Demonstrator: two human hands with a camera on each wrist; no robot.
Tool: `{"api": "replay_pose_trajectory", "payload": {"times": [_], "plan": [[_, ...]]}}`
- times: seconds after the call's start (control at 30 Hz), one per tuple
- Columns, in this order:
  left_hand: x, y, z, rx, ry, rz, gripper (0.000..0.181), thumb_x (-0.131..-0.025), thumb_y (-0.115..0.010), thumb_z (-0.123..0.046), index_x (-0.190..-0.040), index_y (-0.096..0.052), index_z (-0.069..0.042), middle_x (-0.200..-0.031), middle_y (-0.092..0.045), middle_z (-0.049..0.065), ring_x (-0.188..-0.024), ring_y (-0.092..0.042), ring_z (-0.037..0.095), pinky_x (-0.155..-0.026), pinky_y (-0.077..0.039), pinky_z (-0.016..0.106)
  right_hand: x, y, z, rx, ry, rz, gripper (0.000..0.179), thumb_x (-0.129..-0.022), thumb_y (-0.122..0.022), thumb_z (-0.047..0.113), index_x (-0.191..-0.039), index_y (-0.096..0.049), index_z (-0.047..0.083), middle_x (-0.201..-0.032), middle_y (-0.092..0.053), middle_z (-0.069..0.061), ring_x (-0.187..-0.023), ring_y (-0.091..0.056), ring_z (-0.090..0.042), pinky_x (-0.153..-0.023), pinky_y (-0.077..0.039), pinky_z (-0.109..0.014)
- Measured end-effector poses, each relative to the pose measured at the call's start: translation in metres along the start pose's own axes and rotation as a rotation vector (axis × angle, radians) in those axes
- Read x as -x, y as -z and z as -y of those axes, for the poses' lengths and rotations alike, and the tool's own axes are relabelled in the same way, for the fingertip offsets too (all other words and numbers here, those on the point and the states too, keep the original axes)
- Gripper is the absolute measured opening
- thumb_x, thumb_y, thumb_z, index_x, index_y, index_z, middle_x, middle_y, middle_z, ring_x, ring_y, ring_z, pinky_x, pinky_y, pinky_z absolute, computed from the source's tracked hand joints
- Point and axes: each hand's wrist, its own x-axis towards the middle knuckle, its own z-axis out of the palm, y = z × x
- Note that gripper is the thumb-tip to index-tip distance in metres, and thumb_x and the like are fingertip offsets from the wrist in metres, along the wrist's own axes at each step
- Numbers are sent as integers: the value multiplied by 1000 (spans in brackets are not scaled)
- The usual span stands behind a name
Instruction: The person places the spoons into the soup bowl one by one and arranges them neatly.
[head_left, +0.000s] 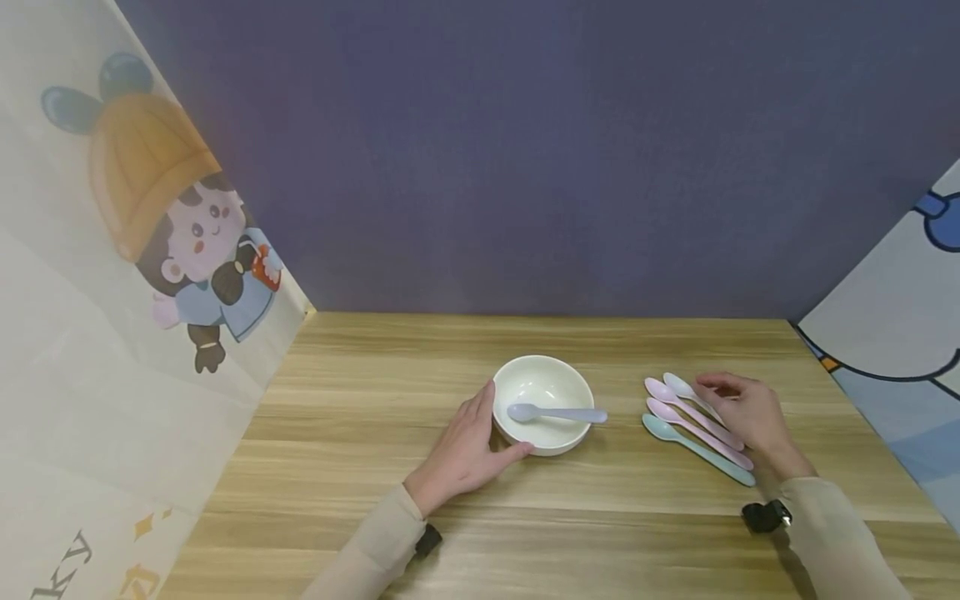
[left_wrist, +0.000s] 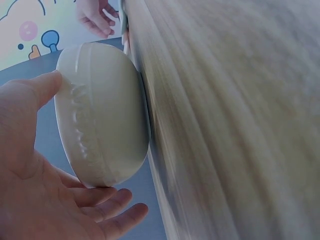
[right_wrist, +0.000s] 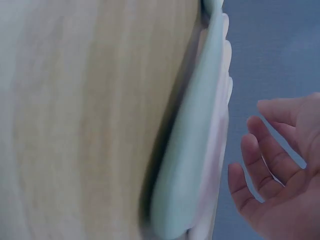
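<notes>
A cream bowl [head_left: 517, 379] stands upright on the wooden table. My left hand [head_left: 468, 446] holds it from the left, thumb at the near rim and fingers along the side; the left wrist view shows the bowl's outer wall [left_wrist: 107, 115] between them. Inside lies a pale lavender spoon [head_left: 558, 413], its handle resting over the right rim. To the right, a white spoon [head_left: 678, 384], two pink spoons [head_left: 678, 402] and a pale green spoon [head_left: 701, 452] lie side by side. Above the white spoon's handle, my right hand [head_left: 750, 417] hovers with loosely bent fingers, gripping nothing.
The wood-grain table [head_left: 375, 400] meets a dark blue panel [head_left: 525, 167] at the back. A cartoon-printed white panel [head_left: 90, 400] stands along the left, another printed panel [head_left: 885, 308] along the right. Table surface separates the bowl from the row of spoons.
</notes>
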Motion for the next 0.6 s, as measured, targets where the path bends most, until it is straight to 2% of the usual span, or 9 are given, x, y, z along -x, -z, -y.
{"api": "replay_pose_trajectory", "payload": {"times": [0.37, 0.6], "plan": [[0, 1, 0, -1, 2, -4, 116, -94, -69, -69, -169, -16, 3, -174, -29, 22, -156, -38, 38, -128, -38, 52, 2, -1, -4, 21, -26, 37, 30, -100, -75, 23, -120, -79, 1, -109, -79, -22, -81, -60, 1, -63, -48, -14], [2, 2, -1, -2, 5, -3, 116, -94, -69, -69, -169, -17, 2, -174, -30, 21, -156, -39, 38, -128, -38, 52, 3, 0, -3, 50, -45, 85, 31, -100, -75, 23, -120, -78, 0, -112, -78, -23, -89, -66, -16, -63, -47, -16]]}}
